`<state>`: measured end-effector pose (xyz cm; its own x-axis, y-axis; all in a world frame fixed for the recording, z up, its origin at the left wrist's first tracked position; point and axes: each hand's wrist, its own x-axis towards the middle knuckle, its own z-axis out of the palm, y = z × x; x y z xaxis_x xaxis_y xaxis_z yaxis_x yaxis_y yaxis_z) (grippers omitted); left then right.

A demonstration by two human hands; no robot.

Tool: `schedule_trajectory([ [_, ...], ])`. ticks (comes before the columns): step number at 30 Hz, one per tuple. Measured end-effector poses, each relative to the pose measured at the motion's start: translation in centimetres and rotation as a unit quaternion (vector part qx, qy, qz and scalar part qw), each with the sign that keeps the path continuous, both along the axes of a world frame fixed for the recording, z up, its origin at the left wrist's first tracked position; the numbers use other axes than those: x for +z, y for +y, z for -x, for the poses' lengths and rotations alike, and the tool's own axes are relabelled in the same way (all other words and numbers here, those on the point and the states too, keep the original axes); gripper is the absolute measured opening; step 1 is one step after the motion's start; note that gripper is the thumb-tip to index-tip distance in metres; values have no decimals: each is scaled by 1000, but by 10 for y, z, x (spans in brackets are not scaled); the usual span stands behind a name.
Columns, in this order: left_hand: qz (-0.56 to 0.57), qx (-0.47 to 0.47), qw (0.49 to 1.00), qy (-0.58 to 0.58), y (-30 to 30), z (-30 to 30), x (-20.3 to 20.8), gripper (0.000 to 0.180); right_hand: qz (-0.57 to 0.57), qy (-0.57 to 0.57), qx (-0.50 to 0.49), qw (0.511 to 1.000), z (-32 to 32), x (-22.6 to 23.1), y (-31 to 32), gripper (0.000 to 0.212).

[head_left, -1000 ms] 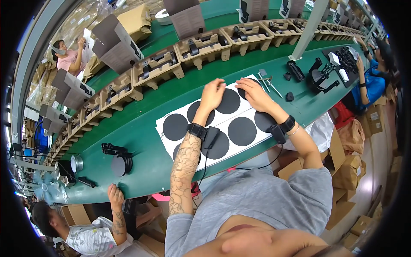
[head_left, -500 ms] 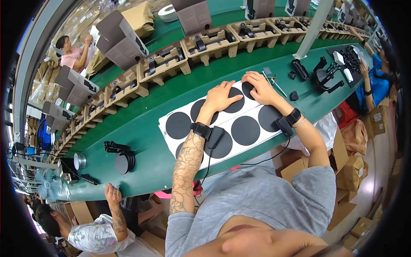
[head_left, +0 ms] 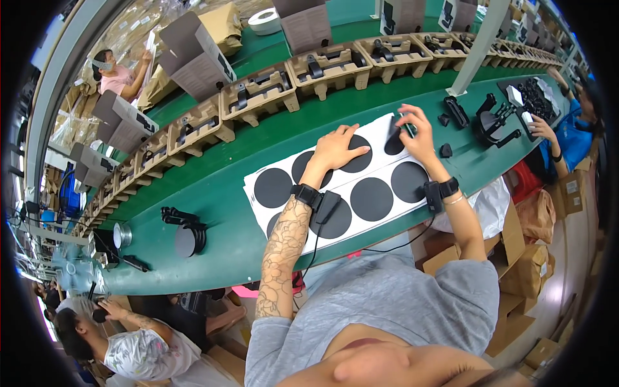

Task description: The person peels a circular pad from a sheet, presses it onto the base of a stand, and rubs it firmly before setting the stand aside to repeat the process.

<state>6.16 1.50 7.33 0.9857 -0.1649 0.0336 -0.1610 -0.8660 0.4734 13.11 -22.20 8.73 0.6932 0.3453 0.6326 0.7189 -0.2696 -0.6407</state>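
Works at a long green bench (head_left: 229, 255), stretching from the lower left of the head view to the upper right. Faces a curving row of tan moulded trays (head_left: 335, 75) along the far side, loaded with black parts. Shares the room with a person in a patterned light top (head_left: 148, 355) at lower left, a person in blue (head_left: 580, 143) at far right and a person in pink (head_left: 117, 82) beyond the trays. Has a white sheet (head_left: 349, 179) directly in front, flat on the bench, slanting up to the right and bearing black discs (head_left: 273, 188) in two rows. Lays the left hand (head_left: 331, 149) palm down on the sheet, fingers spread, thumb over a far-row disc. Pinches with the right hand (head_left: 412, 131) at the edge of the rightmost far-row disc (head_left: 394, 137), seen narrow and tilted; cannot tell how much of it is off the sheet. Keeps a black assembly with arms (head_left: 493, 126) farther right on the bench, and a short pile of black round plates (head_left: 187, 240) well to the left. Wears a black wristband (head_left: 303, 193) on each wrist. Has a small black block (head_left: 445, 150) near the right wrist.
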Motion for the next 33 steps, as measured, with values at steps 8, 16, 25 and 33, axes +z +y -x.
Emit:
schedule_trajectory([
  [8,-67,-20,987,-143,-3,-8,9,72,-151,48,-127,979,-31,-62,-78,31],
  [16,-23,308,922,-232,133,197,125,42,-228,18,-307,924,-13,-44,-130,28],
  [25,-78,481,861,-143,303,337,-31,86,-178,18,-29,983,51,12,-33,19],
  [33,2,581,809,-87,316,360,-24,96,-80,118,143,979,128,35,85,13],
])
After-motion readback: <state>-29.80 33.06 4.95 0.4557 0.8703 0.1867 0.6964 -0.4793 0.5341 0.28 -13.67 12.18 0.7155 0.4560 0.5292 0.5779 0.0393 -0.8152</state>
